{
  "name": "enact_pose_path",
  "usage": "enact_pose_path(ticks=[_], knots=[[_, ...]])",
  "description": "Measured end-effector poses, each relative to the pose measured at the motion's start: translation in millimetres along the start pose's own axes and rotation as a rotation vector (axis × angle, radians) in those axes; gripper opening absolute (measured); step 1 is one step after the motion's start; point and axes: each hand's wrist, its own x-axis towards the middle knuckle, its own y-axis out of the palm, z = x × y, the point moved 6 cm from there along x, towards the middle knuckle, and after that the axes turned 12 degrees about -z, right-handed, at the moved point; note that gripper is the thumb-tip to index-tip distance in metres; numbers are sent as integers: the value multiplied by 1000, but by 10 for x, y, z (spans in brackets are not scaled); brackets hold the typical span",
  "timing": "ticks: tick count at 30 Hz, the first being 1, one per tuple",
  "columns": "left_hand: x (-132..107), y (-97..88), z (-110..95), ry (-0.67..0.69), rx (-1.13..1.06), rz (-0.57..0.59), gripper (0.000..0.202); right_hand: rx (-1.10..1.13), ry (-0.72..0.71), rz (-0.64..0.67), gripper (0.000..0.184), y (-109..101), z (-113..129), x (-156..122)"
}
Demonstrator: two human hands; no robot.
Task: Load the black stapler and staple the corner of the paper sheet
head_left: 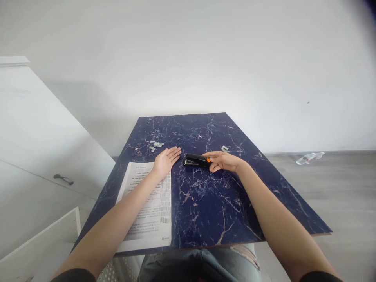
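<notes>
A black stapler [195,159] with an orange part at its rear lies on its side or is tilted, just above or on the dark blue table [199,211]. The fingers of my right hand [221,160] are closed around its rear end. To the left, my left hand [166,161] is open, fingers stretched toward the stapler's front but apart from it. Under my left wrist lies a printed sheet of paper [147,231], with a column of staples or small strips along its right side. My left forearm hides part of the page.
Small pale pieces, perhaps staple strips [155,145], lie beyond my left hand, with a few more pieces [225,149] beyond my right. A white cabinet [35,129] stands at left. Clear plastic packaging [310,158] lies on the floor at right. A wall borders the far side.
</notes>
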Motion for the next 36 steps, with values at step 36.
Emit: enact_pose_path(ticks=[36], knots=[[28, -47, 7, -31, -47, -18, 52, -772, -664, -390, 30, 344, 212, 117]])
